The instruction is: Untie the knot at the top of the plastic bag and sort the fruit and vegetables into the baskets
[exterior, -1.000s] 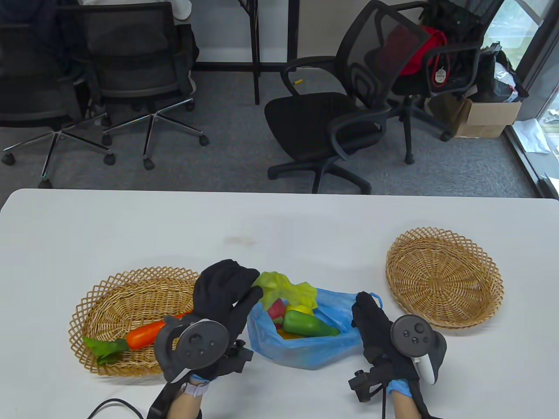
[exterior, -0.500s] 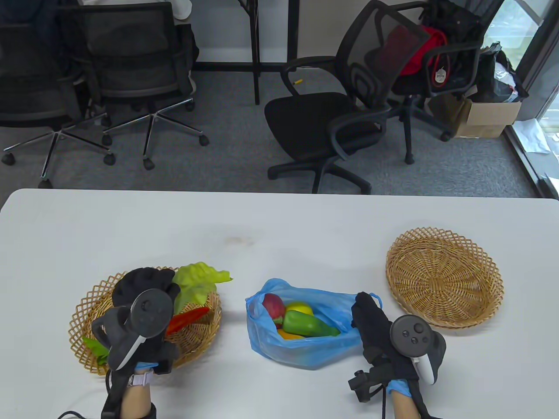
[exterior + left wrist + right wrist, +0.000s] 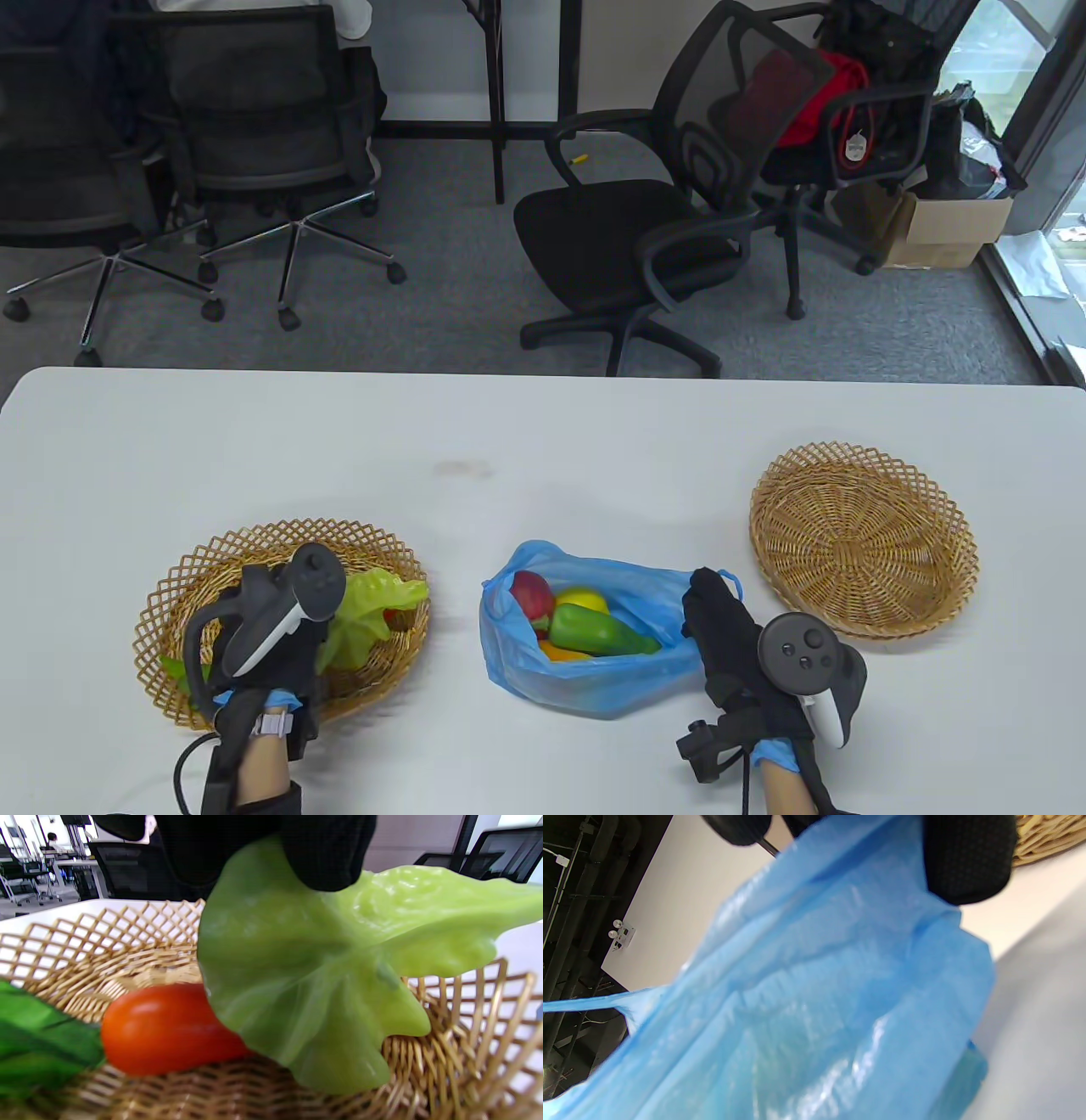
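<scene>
My left hand point(image 3: 293, 632) pinches a light green lettuce leaf point(image 3: 369, 611) point(image 3: 322, 976) low inside the left wicker basket point(image 3: 212, 552), just above the orange carrot point(image 3: 169, 1027) with its dark green top point(image 3: 38, 1043). The blue plastic bag point(image 3: 585, 679) lies open at the table's middle, showing a red fruit point(image 3: 532, 592), a yellow fruit point(image 3: 581, 600) and a green pepper point(image 3: 598, 632). My right hand point(image 3: 713, 611) grips the bag's right edge point(image 3: 840, 984); in the right wrist view its black fingertips point(image 3: 967, 861) pinch the blue film.
A second wicker basket point(image 3: 861, 539) with nothing in it sits at the right of the white table point(image 3: 543, 441). Black office chairs point(image 3: 662, 221) and a cardboard box point(image 3: 942, 229) stand on the floor beyond the far edge.
My left hand lifted the lettuce leaf out of the bag, carried it left over the left basket, and has lowered it inside. The right hand and bag have stayed put.
</scene>
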